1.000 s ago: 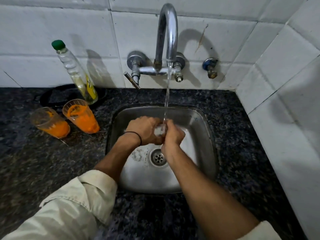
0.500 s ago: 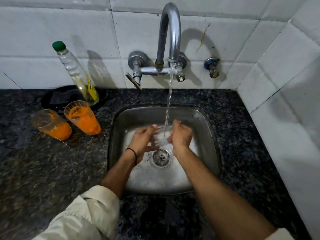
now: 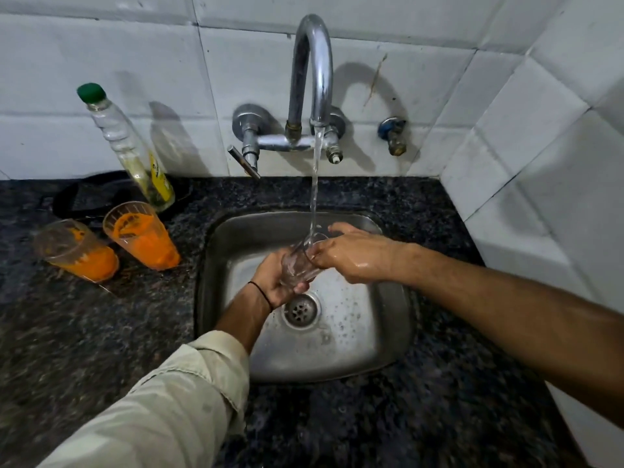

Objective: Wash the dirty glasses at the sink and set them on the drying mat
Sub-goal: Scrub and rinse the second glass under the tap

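Pouring from the curved chrome faucet (image 3: 312, 62) at upper centre, a thin rope of water (image 3: 315, 184) is falling into the mouth of a clear glass (image 3: 299, 265), a smooth, thick-bottomed tumbler that is looking clean and see-through. It is tilting over the middle of the sink (image 3: 388, 332), above the round slotted drain (image 3: 300, 310). The left hand (image 3: 275, 280), with a thin dark band at the wrist, is cupping the glass from beneath, fingers curling round its base. The right hand (image 3: 351, 256), wet and shining, is pinching the upper part, thumb against the side and fingers arching over the rim. The sink is a rounded square of dull, droplet-spotted steel, sitting in a speckled black stone bench (image 3: 84, 332). At middle left two tapered dirty glasses (image 3: 141, 236) are standing on the bench, well apart from the sink, smeared and pooled with orange. Just behind them a ribbed clear plastic bottle (image 3: 131, 150) with a green cap is leaning. Large white tiles (image 3: 101, 62) are lining both walls of the corner.
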